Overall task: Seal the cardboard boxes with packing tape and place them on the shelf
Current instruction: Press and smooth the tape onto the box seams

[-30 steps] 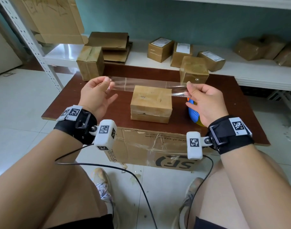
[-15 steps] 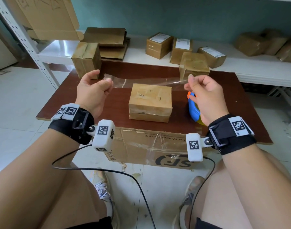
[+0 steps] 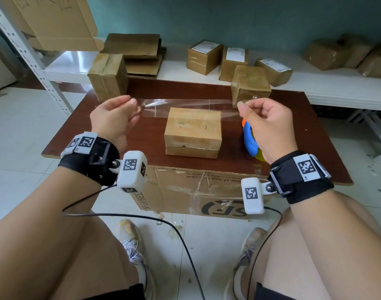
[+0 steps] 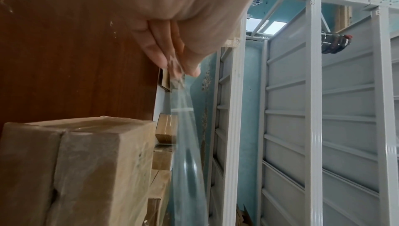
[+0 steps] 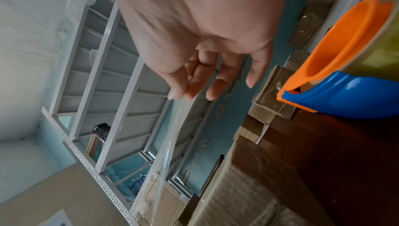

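A small cardboard box (image 3: 192,132) sits in the middle of the dark wooden board (image 3: 77,126). A strip of clear tape (image 3: 185,107) stretches in the air just above and behind it. My left hand (image 3: 114,118) pinches the strip's left end, the tape (image 4: 183,127) trailing from its fingertips. My right hand (image 3: 265,122) pinches the right end, and the strip (image 5: 170,144) runs away from its fingers. The blue and orange tape dispenser (image 3: 250,141) stands on the board under my right hand. The same box (image 5: 248,187) lies below the strip.
Two taped boxes (image 3: 108,76) (image 3: 250,87) stand at the board's back corners. The white shelf (image 3: 336,85) behind holds several labelled boxes (image 3: 204,56) and flattened cardboard (image 3: 137,55). A large carton (image 3: 196,191) props the board. A grey rack post (image 3: 29,55) rises at left.
Both hands have kept their pinch on the tape ends; the strip dipped and slackened half a second ago and is now pulled taut again, hovering over the box's far edge.
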Demonstrator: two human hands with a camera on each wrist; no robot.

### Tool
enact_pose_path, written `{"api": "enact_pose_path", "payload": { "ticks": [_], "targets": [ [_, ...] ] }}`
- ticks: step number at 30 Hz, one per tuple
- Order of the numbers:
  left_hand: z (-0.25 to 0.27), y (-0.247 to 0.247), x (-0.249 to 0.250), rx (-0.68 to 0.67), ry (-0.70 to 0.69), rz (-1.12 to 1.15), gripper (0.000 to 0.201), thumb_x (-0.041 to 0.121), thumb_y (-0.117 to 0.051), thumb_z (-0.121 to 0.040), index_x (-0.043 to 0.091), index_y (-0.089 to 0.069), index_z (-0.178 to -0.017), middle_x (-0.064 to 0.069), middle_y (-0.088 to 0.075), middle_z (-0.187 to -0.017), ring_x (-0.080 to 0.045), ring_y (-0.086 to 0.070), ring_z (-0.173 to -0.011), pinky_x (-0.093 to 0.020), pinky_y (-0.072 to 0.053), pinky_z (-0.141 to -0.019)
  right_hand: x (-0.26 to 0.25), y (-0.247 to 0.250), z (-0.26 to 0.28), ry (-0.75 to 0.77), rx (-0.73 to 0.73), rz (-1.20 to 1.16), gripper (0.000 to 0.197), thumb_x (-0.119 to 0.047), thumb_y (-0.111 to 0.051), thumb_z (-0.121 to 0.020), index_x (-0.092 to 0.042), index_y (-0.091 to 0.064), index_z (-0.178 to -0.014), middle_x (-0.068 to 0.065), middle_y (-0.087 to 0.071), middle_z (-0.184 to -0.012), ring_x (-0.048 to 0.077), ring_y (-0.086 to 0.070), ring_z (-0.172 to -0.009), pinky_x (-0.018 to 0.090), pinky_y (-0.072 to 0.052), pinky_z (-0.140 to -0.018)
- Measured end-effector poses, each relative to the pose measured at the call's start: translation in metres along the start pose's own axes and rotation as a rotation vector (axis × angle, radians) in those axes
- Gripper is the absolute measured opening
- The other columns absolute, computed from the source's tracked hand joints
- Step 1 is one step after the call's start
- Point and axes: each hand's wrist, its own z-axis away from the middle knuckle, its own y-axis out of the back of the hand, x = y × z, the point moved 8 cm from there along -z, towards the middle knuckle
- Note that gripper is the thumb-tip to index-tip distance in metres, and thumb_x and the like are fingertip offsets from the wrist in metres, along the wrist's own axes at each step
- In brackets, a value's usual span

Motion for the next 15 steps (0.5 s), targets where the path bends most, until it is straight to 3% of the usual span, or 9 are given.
{"api": "enact_pose_path", "payload": {
  "ticks": [3, 9, 15],
  "targets": [
    [0.002, -0.002, 0.006, 0.028, -0.084, 0.017, 0.036, 0.006, -0.079, -0.094, 0.012, -0.066, -0.127, -0.006, -0.081, -0.104, -0.018, -0.080, -0.099, -0.026, -0.063, -0.080, -0.001, 0.002, 0.001, 0.027, 0.026, 0.043, 0.011, -0.040, -0.083, -0.089, -0.032, -0.076, -0.085, 0.003, -0.079, -0.088, 0.027, -0.075, -0.090, 0.051, -0.061, -0.092],
    [-0.001, -0.007, 0.009, 0.012, -0.181, 0.004, 0.037, 0.011, -0.080, -0.094, 0.015, -0.063, -0.126, -0.005, -0.082, -0.104, -0.019, -0.080, -0.101, -0.028, -0.061, -0.076, -0.008, 0.009, 0.002, 0.073, 0.065, 0.054, 0.009, -0.036, -0.085, -0.090, -0.034, -0.077, -0.085, -0.008, -0.078, -0.082, 0.011, -0.072, -0.081, 0.035, -0.061, -0.083],
    [-0.008, -0.015, -0.004, 0.011, -0.176, 0.020, 0.031, 0.012, -0.087, -0.088, 0.011, -0.070, -0.113, -0.003, -0.082, -0.095, -0.017, -0.077, -0.090, -0.038, -0.063, -0.093, -0.012, 0.009, 0.007, 0.118, 0.050, 0.029, 0.008, -0.031, -0.085, -0.090, -0.031, -0.077, -0.088, -0.006, -0.079, -0.086, 0.015, -0.073, -0.082, 0.032, -0.059, -0.080]
  ]
}}
